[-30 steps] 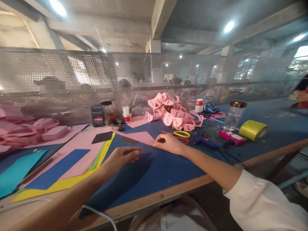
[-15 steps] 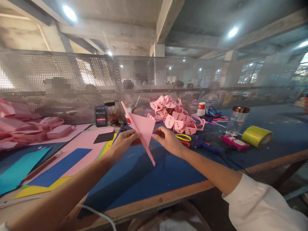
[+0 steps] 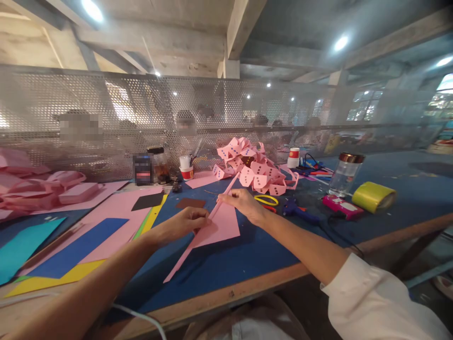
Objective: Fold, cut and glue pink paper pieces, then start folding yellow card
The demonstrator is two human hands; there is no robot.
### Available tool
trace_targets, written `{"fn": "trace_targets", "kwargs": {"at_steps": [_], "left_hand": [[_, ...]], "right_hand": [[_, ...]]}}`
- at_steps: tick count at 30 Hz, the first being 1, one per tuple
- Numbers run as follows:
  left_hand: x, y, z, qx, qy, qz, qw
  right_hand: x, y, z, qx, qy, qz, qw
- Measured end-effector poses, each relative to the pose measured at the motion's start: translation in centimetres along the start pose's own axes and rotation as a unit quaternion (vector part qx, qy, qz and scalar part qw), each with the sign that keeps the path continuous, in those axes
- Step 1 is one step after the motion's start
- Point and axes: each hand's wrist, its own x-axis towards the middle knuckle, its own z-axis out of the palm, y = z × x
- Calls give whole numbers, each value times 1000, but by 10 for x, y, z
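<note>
A pink paper piece (image 3: 222, 224) with a long narrow strip along one edge is held low over the blue table mat. The strip slants from lower left to upper right. My left hand (image 3: 193, 221) pinches it near the middle, fingers closed. Farther up the strip, my right hand (image 3: 240, 202) grips it between thumb and fingers. A brown paper piece (image 3: 191, 203) lies just behind my left hand. Beyond my right hand is a heap of pink paper shapes with dark dots (image 3: 264, 174).
Yellow-handled scissors (image 3: 266, 200), a blue glue gun (image 3: 300, 212), a pink box (image 3: 342, 208), a yellow tape roll (image 3: 373, 197) and a glass jar (image 3: 345, 175) stand right. Coloured sheets (image 3: 83, 245) and folded pink paper (image 3: 53, 189) lie left. People sit behind the mesh screen (image 3: 141, 104).
The pink piece has been lowered and turned, its strip now slanting the other way. My right hand has moved onto the strip's upper part. The brown piece and red-white cup are now uncovered.
</note>
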Motion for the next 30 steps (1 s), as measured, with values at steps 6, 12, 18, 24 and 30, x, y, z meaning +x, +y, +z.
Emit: {"fn": "trace_targets", "kwargs": {"at_steps": [6, 12, 18, 24, 30], "left_hand": [[4, -13, -6, 49, 82, 32, 995], [12, -38, -23, 87, 126, 43, 987], [12, -51, -36, 102, 111, 16, 988], [7, -44, -33, 76, 75, 7, 994], [6, -41, -32, 59, 71, 2, 996]], "right_hand": [[2, 12, -1, -3, 48, 4, 999], [0, 20, -1, -64, 47, -10, 997], [-19, 5, 2, -187, 85, -113, 972], [-31, 0, 13, -429, 4, -289, 856], [-32, 3, 17, -456, -53, -328, 826]]}}
